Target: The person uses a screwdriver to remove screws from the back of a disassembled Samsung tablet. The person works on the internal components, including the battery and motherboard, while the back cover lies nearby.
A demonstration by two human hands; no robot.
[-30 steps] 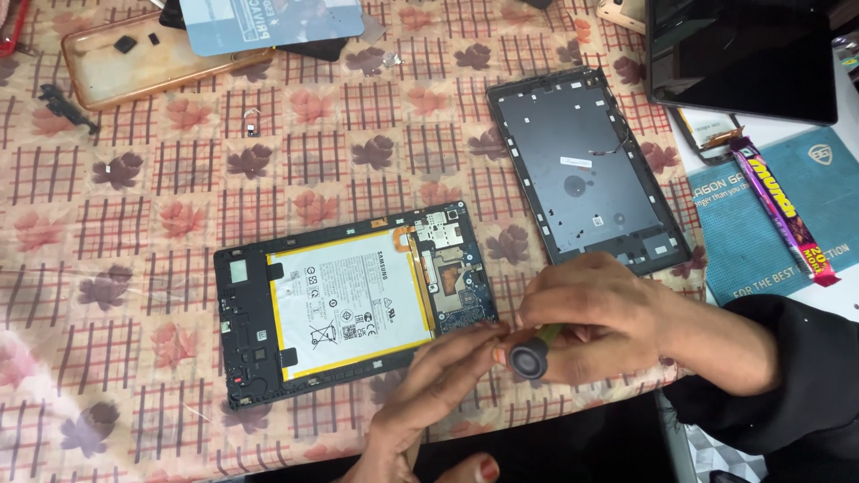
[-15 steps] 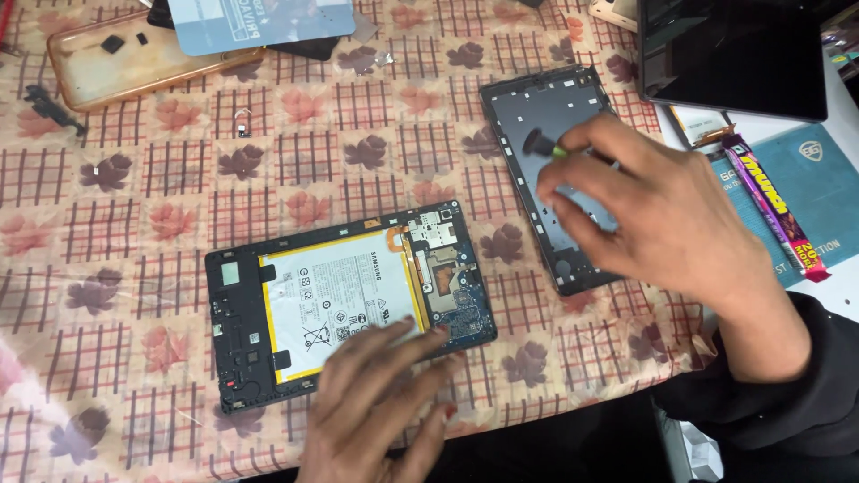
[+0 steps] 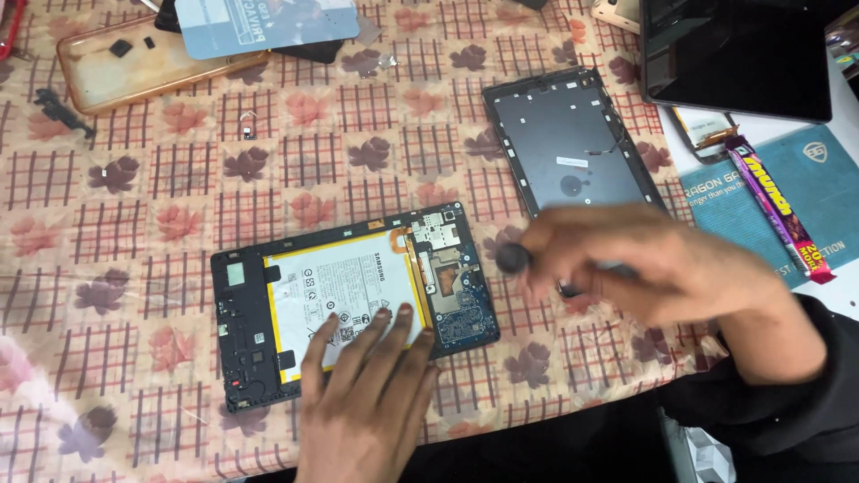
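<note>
Black opened tablet (image 3: 353,304), battery and circuit board bared, flat on checked cloth (image 3: 179,224): judged thin, light, fragile; best handled by frame edges. Left hand (image 3: 362,394) open, fingers resting on battery. Right hand (image 3: 653,268) blurred, pinching small dark tool (image 3: 514,258)

Item count on the worktop (image 3: 134,206): one opened tablet (image 3: 353,300), internals exposed; one detached back cover (image 3: 573,148); one dark screen panel (image 3: 738,54); one clear amber phone case (image 3: 134,67); one pale blue card (image 3: 264,22); one wrapped snack bar (image 3: 778,210); one blue mat (image 3: 787,188). Two hands: left (image 3: 367,402), right (image 3: 644,264). One small dark tool (image 3: 514,259), possibly a screwdriver; motion blur obscures it.
</note>
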